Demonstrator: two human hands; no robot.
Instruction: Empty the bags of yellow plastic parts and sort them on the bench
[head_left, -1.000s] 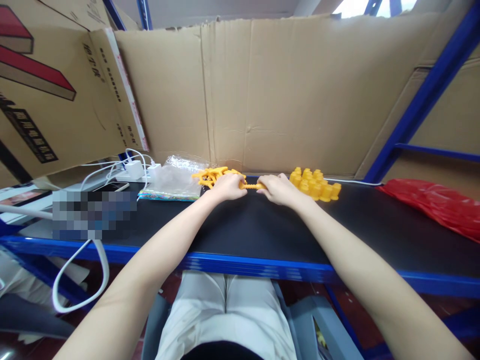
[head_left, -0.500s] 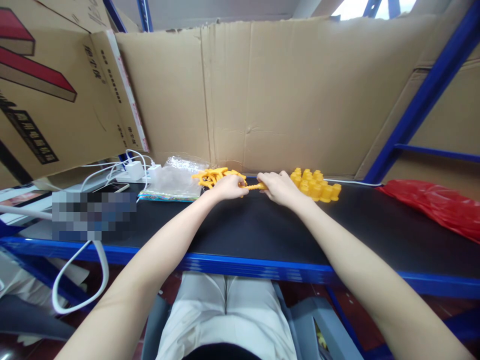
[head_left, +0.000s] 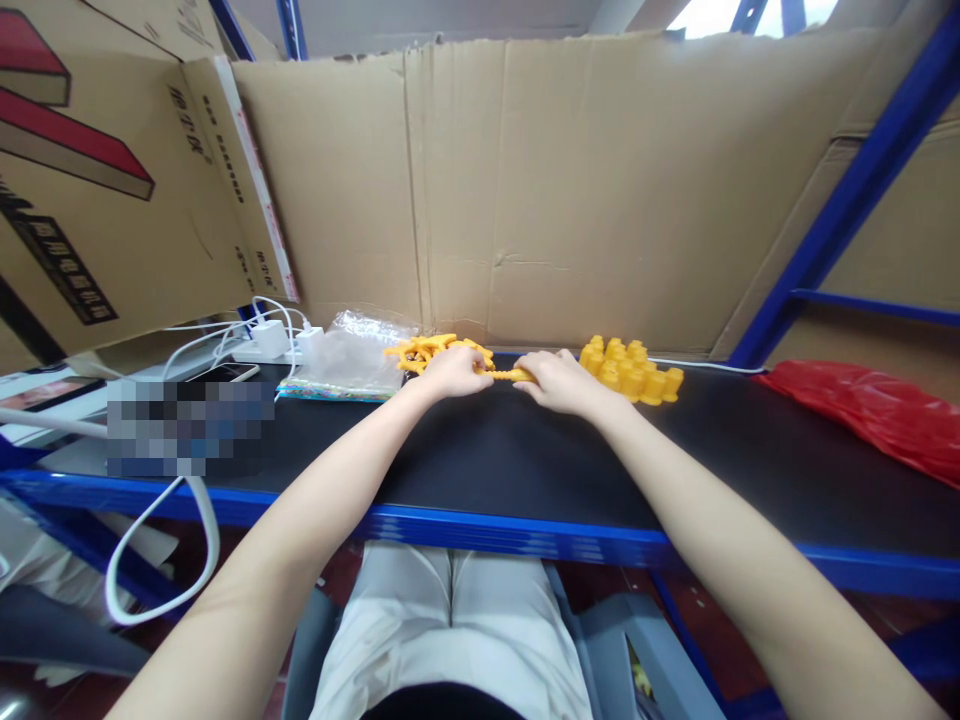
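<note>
Between my two hands runs a thin yellow ridged rod (head_left: 504,375), lying roughly level just above the black shelf. My left hand (head_left: 456,372) is closed on its left end. The fingers of my right hand (head_left: 553,380) are wrapped round the thicker right end, and most of that end is hidden. Just behind my left hand lies a pile of yellow branching plastic pieces (head_left: 427,350). To the right of my right hand stands a cluster of several yellow plastic pieces (head_left: 634,372) with round, flared bases.
A clear plastic bag (head_left: 352,355) lies left of the pile. Further left are white chargers (head_left: 271,340) with cables and a phone. A red plastic bag (head_left: 862,410) rests at the right. Cardboard (head_left: 600,200) walls the back; a blue rail (head_left: 517,530) edges the front.
Both hands keep their hold on the yellow rod. My right hand has shifted slightly, and a little more of the rod's thick end shows at its fingers.
</note>
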